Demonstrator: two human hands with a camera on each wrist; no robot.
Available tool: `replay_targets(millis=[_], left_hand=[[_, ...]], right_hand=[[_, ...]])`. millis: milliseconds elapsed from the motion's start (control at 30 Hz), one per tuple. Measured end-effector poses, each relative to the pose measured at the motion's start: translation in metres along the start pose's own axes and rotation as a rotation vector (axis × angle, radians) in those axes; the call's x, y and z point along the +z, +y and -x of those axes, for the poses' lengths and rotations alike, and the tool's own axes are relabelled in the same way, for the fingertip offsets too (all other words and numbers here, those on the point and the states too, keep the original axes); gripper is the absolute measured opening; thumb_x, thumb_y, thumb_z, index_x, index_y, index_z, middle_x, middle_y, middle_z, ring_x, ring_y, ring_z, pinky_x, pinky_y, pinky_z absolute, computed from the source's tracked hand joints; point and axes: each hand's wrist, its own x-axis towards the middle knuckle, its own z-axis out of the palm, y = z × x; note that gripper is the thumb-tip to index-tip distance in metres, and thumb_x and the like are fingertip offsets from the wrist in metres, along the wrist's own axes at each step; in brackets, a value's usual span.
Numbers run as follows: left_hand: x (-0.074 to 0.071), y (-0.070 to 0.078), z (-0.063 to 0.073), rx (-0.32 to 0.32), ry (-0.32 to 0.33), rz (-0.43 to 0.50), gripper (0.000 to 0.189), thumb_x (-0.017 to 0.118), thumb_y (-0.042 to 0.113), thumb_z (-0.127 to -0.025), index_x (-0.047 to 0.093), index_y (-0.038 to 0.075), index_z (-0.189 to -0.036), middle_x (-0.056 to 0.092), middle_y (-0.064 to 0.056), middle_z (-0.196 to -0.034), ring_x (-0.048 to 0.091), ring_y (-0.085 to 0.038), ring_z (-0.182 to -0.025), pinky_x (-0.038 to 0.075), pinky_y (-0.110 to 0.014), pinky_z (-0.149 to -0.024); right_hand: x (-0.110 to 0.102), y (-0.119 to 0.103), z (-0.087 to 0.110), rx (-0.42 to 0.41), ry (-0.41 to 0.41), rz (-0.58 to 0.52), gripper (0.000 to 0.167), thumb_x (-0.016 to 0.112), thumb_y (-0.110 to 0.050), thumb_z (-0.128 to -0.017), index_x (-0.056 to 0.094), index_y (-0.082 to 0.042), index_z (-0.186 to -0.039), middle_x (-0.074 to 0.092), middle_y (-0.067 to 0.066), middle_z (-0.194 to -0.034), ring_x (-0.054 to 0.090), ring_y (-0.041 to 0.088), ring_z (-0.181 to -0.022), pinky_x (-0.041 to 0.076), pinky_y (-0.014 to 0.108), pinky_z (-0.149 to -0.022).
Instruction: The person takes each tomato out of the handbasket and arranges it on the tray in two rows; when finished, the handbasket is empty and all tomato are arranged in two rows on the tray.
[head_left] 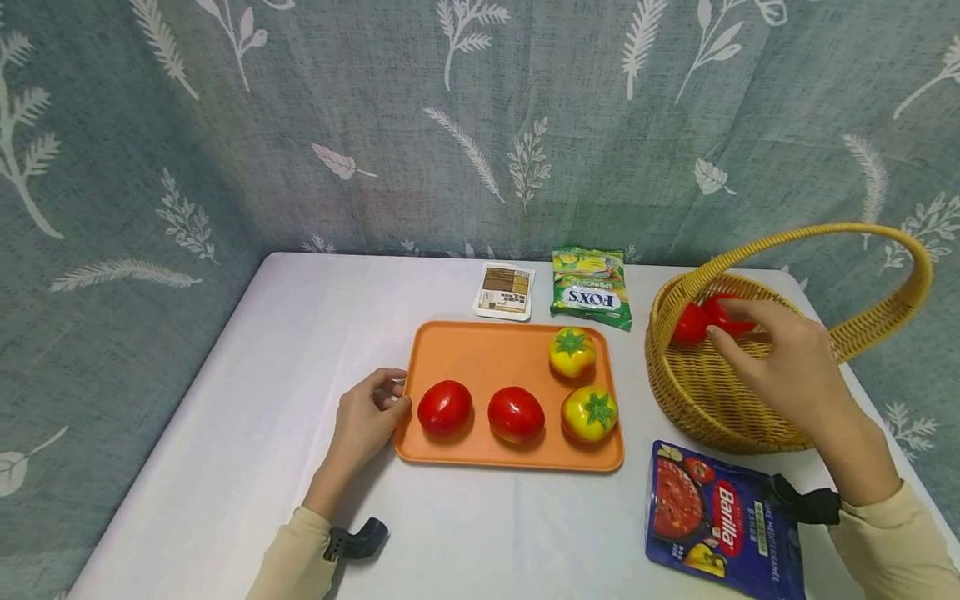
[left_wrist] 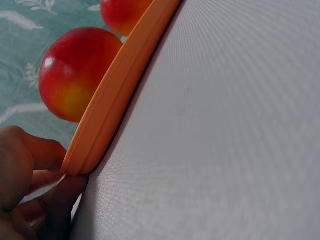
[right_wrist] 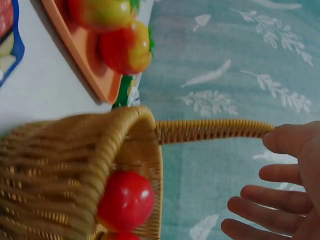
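Left hand: (head_left: 371, 417) at the left edge of the orange tray (head_left: 480, 350); thumb and fingertips pinched the rim, one digit above and another below it in the left wrist view.
Right hand: (head_left: 783, 367) above the opening of the wicker basket (head_left: 678, 408), nothing in its grasp; thumb and fingers apart, spread in the right wrist view. Thumb overlapped the basket handle (head_left: 810, 232) in that view; contact could not be told.
Tray position: flat on the white surface (head_left: 315, 333), around its middle, long edges roughly parallel to the far edge.
Tray, near-left corner: one red fruit (head_left: 445, 407), glossy, close to the left hand.
Tray, near edge: a second red fruit (head_left: 517, 415), right of the first, apart from it.
Tray, right edge: two yellow fruits with green leafy tops, one toward the far corner (head_left: 573, 352), one toward the near corner (head_left: 589, 414).
Basket position: by the right edge of the surface, handle arched over it.
Basket contents: two red pieces (head_left: 691, 325) along the far-left part of the wall, one partly behind the right hand's fingers.
Surface, far edge: white packet (head_left: 504, 291) with brown label; green FOX'S bag (head_left: 591, 287) to its right.
Surface, near-right corner area: blue Barilla pouch (head_left: 720, 517), nearer than the basket.
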Motion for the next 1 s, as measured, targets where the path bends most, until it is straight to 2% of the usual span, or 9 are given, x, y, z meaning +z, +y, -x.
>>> replay_targets(millis=[133,367,433,533,633,833,1000], left_hand=[[0.001,-0.001,0.002,-0.010,-0.003,0.001,0.032,0.070,0.006,-0.085,0.069,0.008,-0.117,0.067,-0.004,-0.092,0.061,-0.017,-0.074,0.049,-0.024,-0.062],[0.001,0.000,0.001,-0.005,0.002,0.005,0.032,0.069,0.006,-0.086,0.069,0.009,-0.117,0.067,-0.004,-0.092,0.062,-0.016,-0.075,0.049,-0.024,-0.063],[0.002,0.000,0.002,-0.007,0.002,0.001,0.032,0.070,0.007,-0.086,0.069,0.009,-0.118,0.067,-0.004,-0.092,0.062,-0.017,-0.075,0.049,-0.024,-0.064],[0.002,0.000,0.002,-0.009,-0.002,-0.002,0.032,0.070,0.007,-0.086,0.069,0.009,-0.118,0.067,-0.004,-0.093,0.062,-0.017,-0.075,0.050,-0.025,-0.064],[0.001,0.000,0.002,-0.011,0.000,-0.009,0.032,0.070,0.007,-0.086,0.069,0.009,-0.118,0.067,-0.004,-0.093,0.062,-0.017,-0.076,0.050,-0.025,-0.064],[-0.003,0.002,0.002,-0.001,0.007,-0.016,0.032,0.070,0.006,-0.086,0.069,0.008,-0.118,0.067,-0.004,-0.093,0.061,-0.017,-0.076,0.049,-0.025,-0.064],[0.000,0.001,0.000,0.002,0.004,-0.012,0.033,0.070,0.007,-0.085,0.069,0.008,-0.118,0.067,-0.004,-0.092,0.062,-0.017,-0.075,0.050,-0.026,-0.065]], right_hand=[[-0.004,0.007,-0.002,0.021,-0.027,0.028,0.041,0.081,-0.004,-0.077,0.068,0.003,-0.116,0.070,0.020,-0.107,0.069,0.036,-0.086,0.029,-0.001,-0.081],[-0.007,0.016,-0.007,0.038,-0.045,0.053,0.038,0.079,-0.008,-0.080,0.069,0.003,-0.115,0.071,0.020,-0.104,0.068,0.037,-0.085,0.032,0.002,-0.075],[-0.007,0.018,-0.008,0.058,-0.054,0.066,0.036,0.078,-0.010,-0.082,0.070,0.003,-0.114,0.071,0.021,-0.104,0.068,0.038,-0.086,0.040,0.012,-0.074],[-0.006,0.024,-0.009,0.093,-0.073,0.078,0.034,0.075,-0.012,-0.085,0.069,0.004,-0.114,0.070,0.024,-0.105,0.066,0.041,-0.089,0.051,0.037,-0.073],[-0.005,0.029,-0.010,0.126,-0.095,0.079,0.034,0.073,-0.014,-0.087,0.068,0.007,-0.114,0.069,0.027,-0.107,0.065,0.045,-0.091,0.049,0.058,-0.073],[-0.004,0.036,-0.013,0.199,-0.151,0.079,0.041,0.072,-0.020,-0.091,0.065,0.007,-0.121,0.064,0.030,-0.116,0.060,0.050,-0.098,0.045,0.063,-0.078],[-0.003,0.044,-0.016,0.219,-0.177,0.093,0.046,0.072,-0.023,-0.091,0.063,0.005,-0.127,0.063,0.031,-0.119,0.060,0.051,-0.096,0.043,0.063,-0.077]])
